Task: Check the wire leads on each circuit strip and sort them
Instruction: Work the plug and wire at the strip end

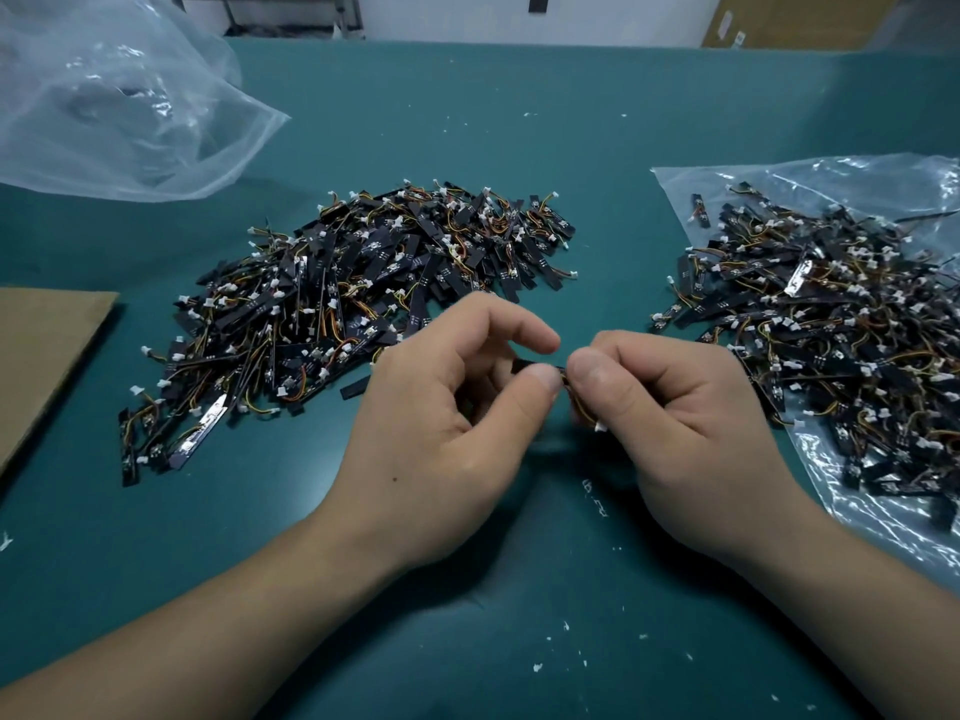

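Note:
One small black circuit strip (535, 364) is held between both hands at the middle of the green table. My left hand (447, 423) pinches its left end with thumb and fingers. My right hand (670, 407) pinches the other end, where orange and yellow wire leads (581, 407) with a white connector hang below the thumb. Most of the strip is hidden by the fingers. A big loose pile of strips (353, 298) lies on the table behind my left hand. A second pile (831, 335) lies on a clear plastic bag at the right.
A crumpled clear plastic bag (109, 96) sits at the back left. A flat piece of brown cardboard (41, 350) lies at the left edge. Small white scraps (566, 626) dot the green table (519, 148) near me. The flat bag (883, 517) under the right pile reaches the right edge.

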### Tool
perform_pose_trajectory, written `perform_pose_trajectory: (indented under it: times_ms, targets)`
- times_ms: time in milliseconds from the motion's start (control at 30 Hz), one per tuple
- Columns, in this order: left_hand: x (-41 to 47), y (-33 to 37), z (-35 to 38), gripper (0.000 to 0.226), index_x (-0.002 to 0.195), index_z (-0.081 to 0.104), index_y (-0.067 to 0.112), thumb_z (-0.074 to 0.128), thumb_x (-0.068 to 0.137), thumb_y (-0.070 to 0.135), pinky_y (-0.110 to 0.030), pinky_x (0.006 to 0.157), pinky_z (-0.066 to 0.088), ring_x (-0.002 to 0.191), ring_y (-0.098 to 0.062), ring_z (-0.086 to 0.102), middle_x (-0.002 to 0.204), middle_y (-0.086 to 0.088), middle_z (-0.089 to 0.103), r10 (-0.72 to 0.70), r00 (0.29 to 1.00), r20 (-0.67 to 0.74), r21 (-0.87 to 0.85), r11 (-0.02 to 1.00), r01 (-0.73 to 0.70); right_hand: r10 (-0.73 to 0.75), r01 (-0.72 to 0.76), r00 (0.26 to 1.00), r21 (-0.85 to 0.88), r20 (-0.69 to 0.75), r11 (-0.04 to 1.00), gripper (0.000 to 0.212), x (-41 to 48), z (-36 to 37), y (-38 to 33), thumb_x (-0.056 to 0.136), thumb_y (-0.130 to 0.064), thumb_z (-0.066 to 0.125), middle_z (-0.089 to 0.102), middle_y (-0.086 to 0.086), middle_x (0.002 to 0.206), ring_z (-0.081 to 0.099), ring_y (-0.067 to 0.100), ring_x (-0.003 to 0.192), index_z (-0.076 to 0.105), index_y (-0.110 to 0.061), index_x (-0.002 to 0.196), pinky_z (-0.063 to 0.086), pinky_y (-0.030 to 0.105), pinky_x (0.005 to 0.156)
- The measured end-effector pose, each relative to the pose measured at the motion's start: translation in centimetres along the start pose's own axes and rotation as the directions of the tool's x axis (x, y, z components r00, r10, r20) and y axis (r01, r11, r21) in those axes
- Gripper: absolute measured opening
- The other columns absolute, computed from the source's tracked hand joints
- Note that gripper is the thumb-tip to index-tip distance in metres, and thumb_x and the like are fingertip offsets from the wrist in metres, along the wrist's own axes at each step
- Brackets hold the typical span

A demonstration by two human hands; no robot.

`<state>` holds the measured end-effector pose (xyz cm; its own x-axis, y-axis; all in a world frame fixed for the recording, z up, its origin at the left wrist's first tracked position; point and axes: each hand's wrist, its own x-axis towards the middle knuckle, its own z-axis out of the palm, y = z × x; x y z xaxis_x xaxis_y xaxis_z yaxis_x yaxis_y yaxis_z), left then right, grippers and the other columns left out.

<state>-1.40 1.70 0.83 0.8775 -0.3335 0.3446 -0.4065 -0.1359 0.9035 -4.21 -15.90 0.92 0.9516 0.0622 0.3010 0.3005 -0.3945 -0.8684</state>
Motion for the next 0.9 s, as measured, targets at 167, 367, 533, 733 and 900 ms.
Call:
perform_pose_trajectory:
  times_ms: [167,367,533,733,900]
  targets:
    - [0.33,-0.29,-0.04,0.028,0.073,0.064,0.013,0.056,0.096,0.028,-0.022,0.051,0.032,0.051,-0.006,0.039,0.053,0.005,0.047,-0.024,0.999,0.033,0.049,0.999,0.023,0.008,-0.009,1.0,0.035,0.016,0.999,0.04,0.02,-0.1,-0.06,0.101,-0.04,0.048,0.051,0.015,0.062,0.046,0.024,0.059,0.056,-0.021,0.066,0.039,0.039,0.059]
    - [0.5,-0.18,0.11,0.035,0.063,0.054,0.002,0.056,0.092,0.019,-0.019,0.051,0.031,0.052,-0.004,0.034,0.055,-0.007,0.042,-0.035,0.999,0.002,0.111,0.993,0.034,0.016,-0.019,0.998,0.049,0.068,0.999,0.031,0.07,-0.18,-0.14,0.095,-0.033,0.051,0.054,0.005,0.061,0.048,0.019,0.059,0.057,-0.032,0.065,0.041,0.036,0.059]
    - [0.45,0.0,-0.04,0.04,0.061,0.05,0.002,0.05,0.088,0.031,-0.021,0.05,0.03,0.053,-0.004,0.033,0.052,-0.001,0.037,-0.004,1.0,0.025,0.05,0.999,0.002,-0.009,0.001,0.996,0.082,0.092,0.997,0.03,-0.07,-0.27,-0.27,0.096,-0.034,0.05,0.056,0.004,0.063,0.05,0.018,0.061,0.059,-0.033,0.068,0.042,0.033,0.06]
    - [0.52,-0.01,-0.02,0.04,0.06,0.048,0.003,0.05,0.088,0.031,-0.019,0.05,0.03,0.053,-0.004,0.032,0.053,-0.001,0.035,-0.002,1.0,0.02,0.04,0.999,0.001,0.006,-0.023,0.993,0.142,0.122,0.99,0.029,-0.13,-0.25,-0.26,0.098,-0.032,0.048,0.057,0.004,0.066,0.051,0.02,0.062,0.06,-0.025,0.072,0.042,0.033,0.061]
    - [0.59,-0.02,-0.01,0.035,0.058,0.045,0.002,0.053,0.089,0.017,-0.023,0.049,0.029,0.052,-0.006,0.031,0.053,-0.006,0.035,-0.044,0.997,0.066,0.065,0.997,0.04,0.008,-0.02,0.994,0.105,0.112,0.994,0.028,-0.12,-0.13,-0.25,0.096,-0.031,0.049,0.057,0.001,0.064,0.051,0.018,0.06,0.058,-0.031,0.069,0.043,0.037,0.058]
